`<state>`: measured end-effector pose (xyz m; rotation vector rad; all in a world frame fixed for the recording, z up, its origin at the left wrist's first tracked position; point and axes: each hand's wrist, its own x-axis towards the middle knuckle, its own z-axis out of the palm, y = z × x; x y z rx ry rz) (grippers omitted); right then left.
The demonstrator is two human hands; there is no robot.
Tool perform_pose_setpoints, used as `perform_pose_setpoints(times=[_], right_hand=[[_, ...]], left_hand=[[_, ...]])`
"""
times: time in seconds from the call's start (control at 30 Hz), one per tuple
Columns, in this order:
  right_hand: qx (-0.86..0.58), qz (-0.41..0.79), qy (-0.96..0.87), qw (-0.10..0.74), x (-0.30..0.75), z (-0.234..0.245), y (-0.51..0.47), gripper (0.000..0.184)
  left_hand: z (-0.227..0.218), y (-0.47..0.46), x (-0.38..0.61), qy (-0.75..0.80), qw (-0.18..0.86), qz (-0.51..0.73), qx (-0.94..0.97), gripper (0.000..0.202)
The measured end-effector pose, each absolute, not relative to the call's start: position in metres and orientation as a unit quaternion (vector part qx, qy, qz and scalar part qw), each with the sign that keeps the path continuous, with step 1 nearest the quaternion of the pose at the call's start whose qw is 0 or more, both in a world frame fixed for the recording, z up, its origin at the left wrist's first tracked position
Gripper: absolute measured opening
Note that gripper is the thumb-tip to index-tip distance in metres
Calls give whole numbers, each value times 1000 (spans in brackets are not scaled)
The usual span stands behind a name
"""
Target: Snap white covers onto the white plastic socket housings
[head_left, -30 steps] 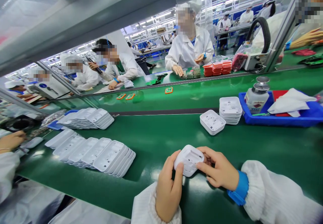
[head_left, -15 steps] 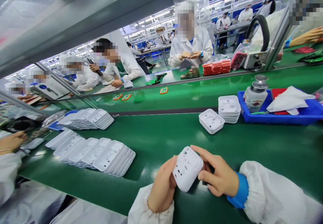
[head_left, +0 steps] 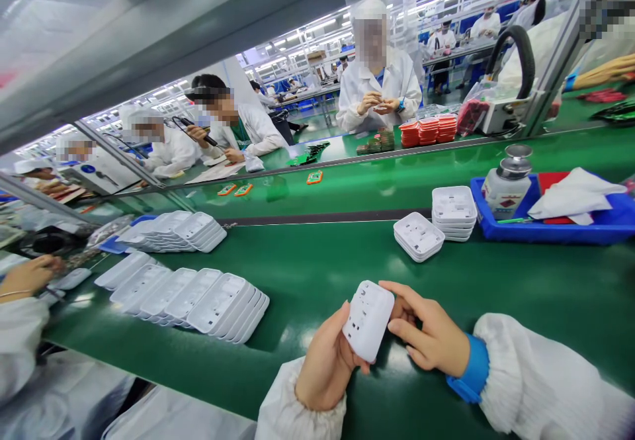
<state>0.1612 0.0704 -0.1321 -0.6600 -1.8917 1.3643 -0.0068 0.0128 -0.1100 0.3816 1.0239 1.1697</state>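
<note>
A white plastic cover [head_left: 368,321] with small slots in its face is tilted up above the green work surface. My left hand [head_left: 327,360] grips it from the left and below, fingers wrapped under its lower edge. At its right side is my right hand [head_left: 431,334], wearing a blue wristband. The right index fingertip meets the cover's top corner, and the thumb lies close by its right edge. Other right fingers are partly hidden behind the cover. Beyond my hands stand two short stacks of similar covers, a nearer stack [head_left: 419,236] and a taller stack [head_left: 454,212].
Leaning rows of white covers, a near row [head_left: 218,304] and a far row [head_left: 198,231], lie to the left. A blue tray [head_left: 555,231] holds a dispenser bottle [head_left: 507,192] and white cloth. Orange-edged boards [head_left: 314,177] lie on the green belt. A co-worker's hand [head_left: 30,274] is at far left.
The cover has turned in my hands, so its face looks narrower and more edge-on. My left fingers now show beneath it. Boards on the belt have shifted slightly left.
</note>
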Motion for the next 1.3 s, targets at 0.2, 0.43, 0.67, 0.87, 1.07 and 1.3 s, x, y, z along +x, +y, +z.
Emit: perform_pose_setpoints(times=[0.2, 0.43, 0.67, 0.87, 1.07, 1.3], right_hand=[[-273, 544, -699, 375, 159, -137, 73, 53], [-325, 491, -730, 346, 159, -135, 80, 36], [-313, 435, -774, 338, 160, -134, 85, 30], [-327, 465, -753, 332, 160, -136, 75, 42], [-221, 264, -863, 370, 158, -131, 64, 51], [-110, 255, -876, 394, 158, -120, 58, 15]], left_hand=[[-106, 12, -7, 446, 715, 507, 180, 37], [-107, 6, -6, 425, 742, 509, 102, 41], [-109, -4, 2, 416, 723, 541, 106, 45], [-108, -7, 11, 441, 658, 579, 191, 32], [-110, -7, 11, 415, 653, 607, 181, 35], [-111, -1, 2, 414, 651, 629, 91, 37]])
